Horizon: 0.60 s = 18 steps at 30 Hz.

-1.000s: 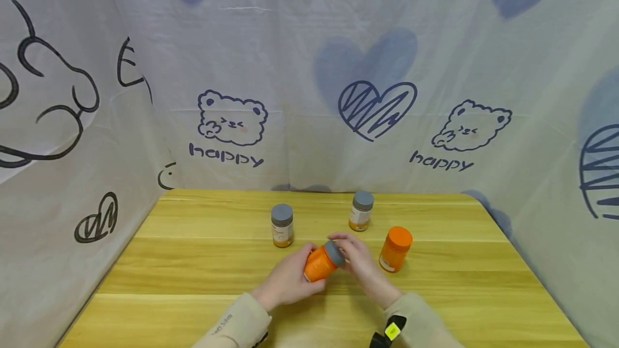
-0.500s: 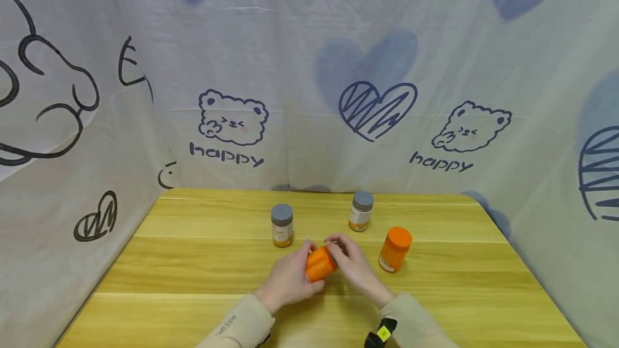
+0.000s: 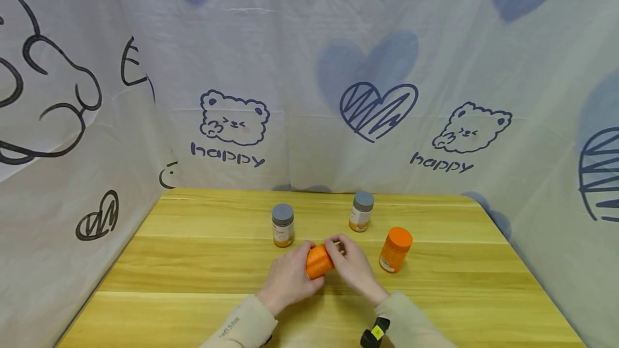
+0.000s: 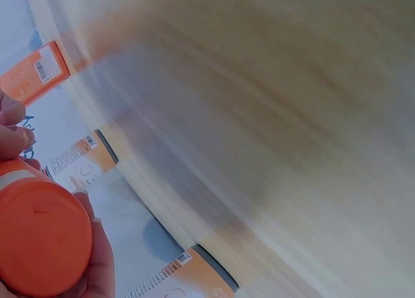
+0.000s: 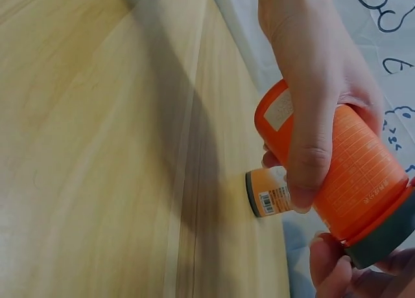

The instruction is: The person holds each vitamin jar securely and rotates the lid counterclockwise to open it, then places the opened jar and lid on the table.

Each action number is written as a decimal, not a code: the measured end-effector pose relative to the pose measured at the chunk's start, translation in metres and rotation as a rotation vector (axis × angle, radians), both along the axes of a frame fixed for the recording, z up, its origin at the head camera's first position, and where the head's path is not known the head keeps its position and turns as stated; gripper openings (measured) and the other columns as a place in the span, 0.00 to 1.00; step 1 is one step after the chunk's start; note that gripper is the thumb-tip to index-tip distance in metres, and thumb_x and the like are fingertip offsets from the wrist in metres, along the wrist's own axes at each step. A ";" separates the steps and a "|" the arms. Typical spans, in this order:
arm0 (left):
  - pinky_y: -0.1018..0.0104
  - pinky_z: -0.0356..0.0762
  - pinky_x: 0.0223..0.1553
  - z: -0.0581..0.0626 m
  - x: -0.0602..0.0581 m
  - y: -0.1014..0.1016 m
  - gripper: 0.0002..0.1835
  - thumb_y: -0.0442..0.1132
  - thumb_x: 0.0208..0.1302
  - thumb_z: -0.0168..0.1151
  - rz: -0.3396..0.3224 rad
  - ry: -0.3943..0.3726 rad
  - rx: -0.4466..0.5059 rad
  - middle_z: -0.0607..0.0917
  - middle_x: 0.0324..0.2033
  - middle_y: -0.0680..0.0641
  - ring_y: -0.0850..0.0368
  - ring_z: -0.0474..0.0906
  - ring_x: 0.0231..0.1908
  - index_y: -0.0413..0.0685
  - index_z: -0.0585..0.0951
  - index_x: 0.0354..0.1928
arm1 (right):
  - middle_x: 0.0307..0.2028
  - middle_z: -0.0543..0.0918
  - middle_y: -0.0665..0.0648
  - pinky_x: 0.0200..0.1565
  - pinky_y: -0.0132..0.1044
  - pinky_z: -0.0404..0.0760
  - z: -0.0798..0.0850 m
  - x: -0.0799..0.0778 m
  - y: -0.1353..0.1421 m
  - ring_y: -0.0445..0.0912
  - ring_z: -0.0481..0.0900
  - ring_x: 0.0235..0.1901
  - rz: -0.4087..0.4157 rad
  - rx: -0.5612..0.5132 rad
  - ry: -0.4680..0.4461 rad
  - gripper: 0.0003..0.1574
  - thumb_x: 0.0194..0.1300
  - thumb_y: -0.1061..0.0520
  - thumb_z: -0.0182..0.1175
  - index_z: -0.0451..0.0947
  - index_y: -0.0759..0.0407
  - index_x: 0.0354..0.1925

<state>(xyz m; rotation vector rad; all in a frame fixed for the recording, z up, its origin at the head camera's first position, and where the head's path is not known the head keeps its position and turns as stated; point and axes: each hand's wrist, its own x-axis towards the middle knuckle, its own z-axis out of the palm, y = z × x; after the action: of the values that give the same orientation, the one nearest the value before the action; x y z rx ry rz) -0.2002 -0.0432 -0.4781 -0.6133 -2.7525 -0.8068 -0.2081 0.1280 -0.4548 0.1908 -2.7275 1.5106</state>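
Observation:
An orange supplement bottle (image 3: 317, 263) is held tilted above the table, its capped end toward the right. My left hand (image 3: 289, 275) wraps around its body, and its round orange base (image 4: 42, 236) faces the left wrist view. My right hand (image 3: 357, 266) pinches the dark grey lid (image 5: 388, 236) at the bottle's end. In the right wrist view a narrow gap shows between part of the lid's edge and the orange body. From the head view, the right fingers hide the lid.
Two grey-lidded bottles with white and orange labels stand farther back, one bottle (image 3: 282, 225) left and another bottle (image 3: 361, 212) right of centre. An all-orange bottle (image 3: 395, 250) stands right of my right hand. Behind the wooden table (image 3: 193, 267) hangs a printed cloth (image 3: 300, 69).
My right hand has shifted slightly left and its fingers have turned around the grey lid, which they now cover in the head view. The standing bottles stay put.

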 end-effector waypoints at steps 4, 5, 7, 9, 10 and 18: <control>0.71 0.67 0.23 -0.001 0.001 0.001 0.30 0.49 0.50 0.76 0.019 0.019 -0.014 0.81 0.33 0.53 0.63 0.71 0.24 0.50 0.75 0.53 | 0.32 0.82 0.55 0.32 0.34 0.75 0.000 -0.001 0.000 0.43 0.75 0.28 -0.006 0.044 -0.005 0.23 0.76 0.40 0.50 0.80 0.56 0.46; 0.71 0.67 0.24 -0.001 0.001 0.002 0.29 0.49 0.50 0.76 0.023 0.023 -0.020 0.81 0.33 0.53 0.63 0.71 0.25 0.50 0.75 0.53 | 0.31 0.81 0.54 0.31 0.35 0.74 -0.001 -0.002 0.000 0.43 0.74 0.27 -0.005 0.050 -0.011 0.23 0.76 0.40 0.50 0.79 0.56 0.44; 0.71 0.67 0.24 0.000 0.001 0.003 0.29 0.49 0.50 0.76 0.029 0.028 -0.031 0.82 0.34 0.54 0.63 0.72 0.25 0.51 0.75 0.52 | 0.29 0.80 0.54 0.30 0.35 0.73 -0.001 -0.003 -0.001 0.43 0.74 0.26 -0.008 0.069 -0.024 0.23 0.76 0.39 0.49 0.79 0.56 0.41; 0.70 0.67 0.24 0.000 0.001 0.004 0.29 0.49 0.50 0.77 0.034 0.033 -0.044 0.82 0.35 0.54 0.63 0.72 0.26 0.51 0.75 0.52 | 0.28 0.79 0.53 0.29 0.36 0.72 0.000 -0.004 -0.001 0.44 0.73 0.25 -0.015 0.086 -0.044 0.24 0.76 0.39 0.48 0.78 0.55 0.38; 0.70 0.67 0.24 0.001 0.001 0.005 0.28 0.49 0.50 0.77 0.036 0.035 -0.048 0.82 0.35 0.54 0.63 0.72 0.26 0.52 0.75 0.52 | 0.27 0.78 0.54 0.29 0.36 0.72 0.000 -0.005 -0.001 0.44 0.73 0.25 -0.017 0.095 -0.053 0.25 0.77 0.38 0.48 0.77 0.55 0.37; 0.69 0.69 0.25 0.003 0.002 0.008 0.28 0.48 0.48 0.78 0.042 0.028 -0.070 0.83 0.36 0.53 0.61 0.73 0.27 0.51 0.76 0.50 | 0.22 0.75 0.52 0.26 0.35 0.67 0.000 -0.008 0.002 0.44 0.70 0.20 -0.039 0.138 -0.102 0.33 0.75 0.31 0.44 0.79 0.54 0.33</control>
<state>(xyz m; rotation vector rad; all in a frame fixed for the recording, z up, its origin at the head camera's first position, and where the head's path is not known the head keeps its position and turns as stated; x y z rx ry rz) -0.1987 -0.0348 -0.4746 -0.5738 -2.7687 -0.6901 -0.2159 0.1299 -0.4547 0.0639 -2.8988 1.3592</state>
